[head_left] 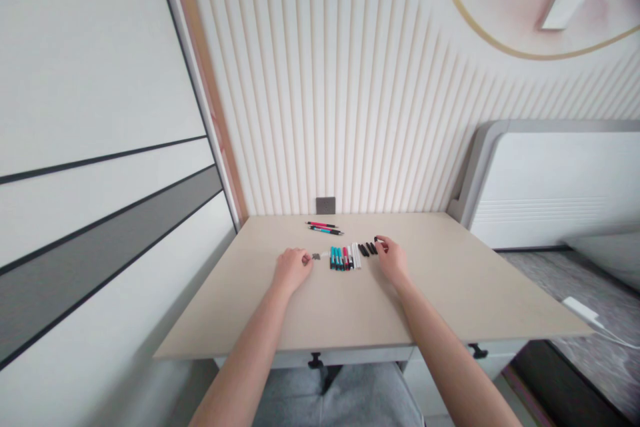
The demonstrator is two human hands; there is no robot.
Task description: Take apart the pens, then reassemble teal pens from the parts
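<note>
My left hand (294, 265) rests on the desk with its fingers curled together; whatever they hold, if anything, is hidden. Just right of its fingertips lies a small cluster of dark grey pieces (316, 256), with small whitish pieces (325, 254) beyond. A row of pen barrels follows: several blue ones (336, 258) and a red one (346, 257). Thin white tubes (357, 256) lie beside them, then short black pen grips (364, 250). At the row's right end my right hand (393, 259) pinches a short black pen grip (377, 239) between thumb and fingers.
Behind the row lie a red pen (321, 224) and a blue pen (326, 230). The beige desk (340, 313) meets a ribbed wall with a dark socket (326, 205). A wardrobe (100, 147) stands left; a bed headboard (550, 180) stands right.
</note>
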